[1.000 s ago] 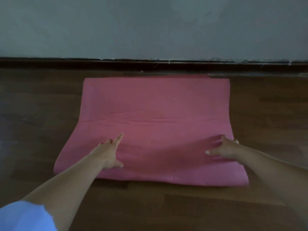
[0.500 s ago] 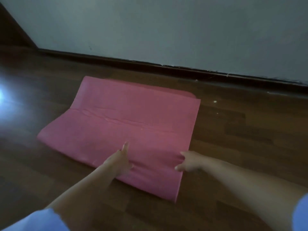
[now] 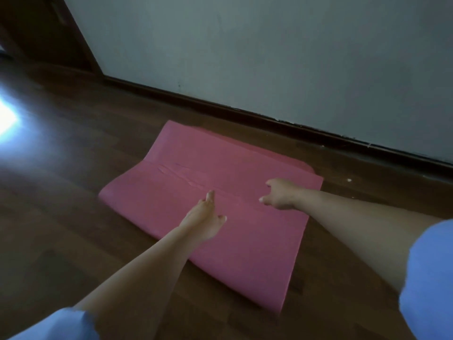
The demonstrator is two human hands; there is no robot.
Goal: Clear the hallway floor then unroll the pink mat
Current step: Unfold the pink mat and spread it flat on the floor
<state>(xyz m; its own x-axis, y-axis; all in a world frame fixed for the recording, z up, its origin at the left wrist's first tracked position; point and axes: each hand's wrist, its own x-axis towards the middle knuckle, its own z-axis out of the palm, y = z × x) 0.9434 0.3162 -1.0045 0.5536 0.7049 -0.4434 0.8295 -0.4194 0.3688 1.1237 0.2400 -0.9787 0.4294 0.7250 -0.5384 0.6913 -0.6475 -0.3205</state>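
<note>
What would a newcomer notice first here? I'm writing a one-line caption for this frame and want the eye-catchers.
The flat pink foam mat stands out, spread on the dark wooden plank floor near the grey wall's dark baseboard. Both bare hands reach onto it: the left hand lies flat near its middle, the right hand beside it, nearer the wall. A bright patch of glare shines on the floor at far left.

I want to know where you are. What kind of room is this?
Probably a hallway or a bare room in a home: a dark wooden floor, a plain grey wall with a dark skirting board, and a pink mat laid out.
</note>
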